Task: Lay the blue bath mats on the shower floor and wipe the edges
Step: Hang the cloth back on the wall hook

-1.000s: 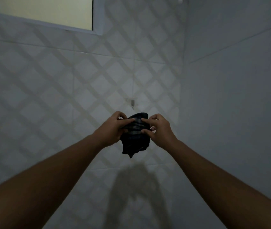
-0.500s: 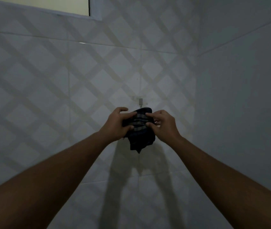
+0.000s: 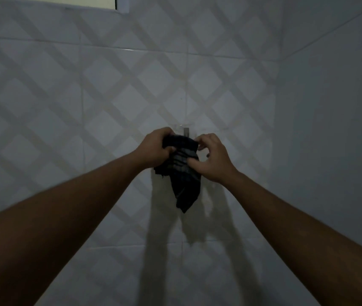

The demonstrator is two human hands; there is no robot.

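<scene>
Since half a second ago, both hands have brought the cloth [image 3: 183, 180] up against the hook [image 3: 186, 130]. The window [image 3: 100, 0] has slid almost out of the top left of the frame.

Entry, current state:
- Cloth: dark with faint paler stripes, at frame centre, close against the tiled wall [image 3: 87, 96]. Its top edge is level with the hook's foot and its tail hangs to a point below.
- Left hand [image 3: 153, 149]: fingers curled over the cloth's upper left corner, gripping a bunch of it.
- Right hand [image 3: 215, 162]: thumb and forefinger pinch the upper right edge, thumb pressed on the striped face. The other fingers are loosely bent and off the fabric.
- Mats and floor: not in view, so I can't log how far the laying has got.

Handling notes (judgement): the cloth looks light, thin and quite limp. It sags under its own weight and holds no shape, so it should not slip or break, though it may bunch. The top hem, where both hands are now, is the best hold. A two-point pinch keeps the hem stretched enough to catch on or clear the hook. I can't tell whether it is going on or coming off. Light is poor, and arm shadows [image 3: 164, 239] fall below centre.
</scene>
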